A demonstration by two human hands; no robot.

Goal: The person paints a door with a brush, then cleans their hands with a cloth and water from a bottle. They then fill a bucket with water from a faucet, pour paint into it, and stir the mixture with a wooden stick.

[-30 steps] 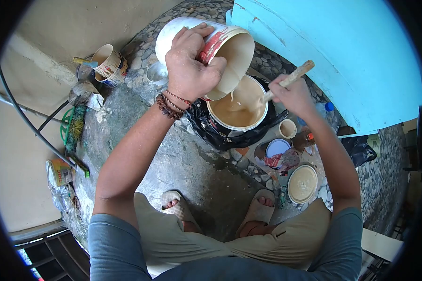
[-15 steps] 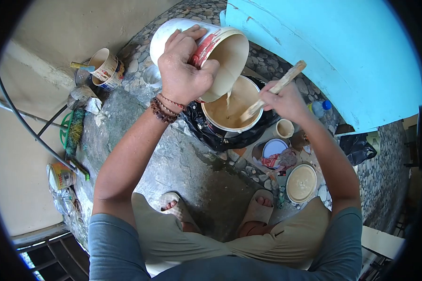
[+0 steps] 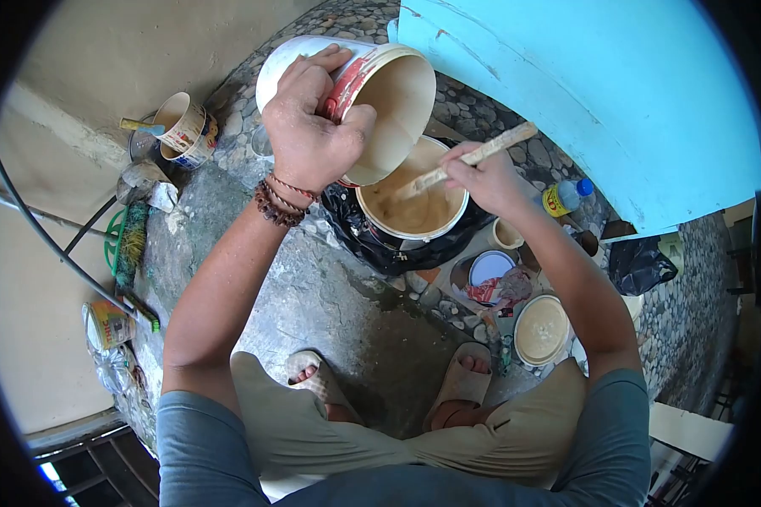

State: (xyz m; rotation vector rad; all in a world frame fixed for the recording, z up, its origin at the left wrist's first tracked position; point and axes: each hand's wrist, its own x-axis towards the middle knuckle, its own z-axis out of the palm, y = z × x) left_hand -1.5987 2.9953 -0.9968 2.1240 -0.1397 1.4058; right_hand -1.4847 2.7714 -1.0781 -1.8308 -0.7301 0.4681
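My left hand [image 3: 313, 131] is closed on a white and red plastic bucket [image 3: 407, 93], tipped on its side with its mouth facing down and right. Beige paint coats its inside. Below its lip stands a second bucket [image 3: 462, 215] on black plastic, holding beige liquid that looks like paint [image 3: 438, 207]. In my right hand [image 3: 489, 179] is a wooden stirring stick [image 3: 506, 144], slanting down to the left with its lower end in the liquid. The tilted bucket hides part of the lower one's left rim.
To the right are a bottle with a blue cap [image 3: 566, 198], a small cup [image 3: 506, 234], a purple-blue lid [image 3: 490, 268] beside a rag [image 3: 514, 287], and a round beige-filled container [image 3: 542, 331]. Stacked tubs [image 3: 186, 133] and a brush [image 3: 148, 314] lie left. A turquoise panel [image 3: 566, 93] stands behind.
My right hand and the stick's lower end have swept left through the liquid. A thin stream from the tilted bucket's lip no longer shows. That bucket sits slightly further left in view.
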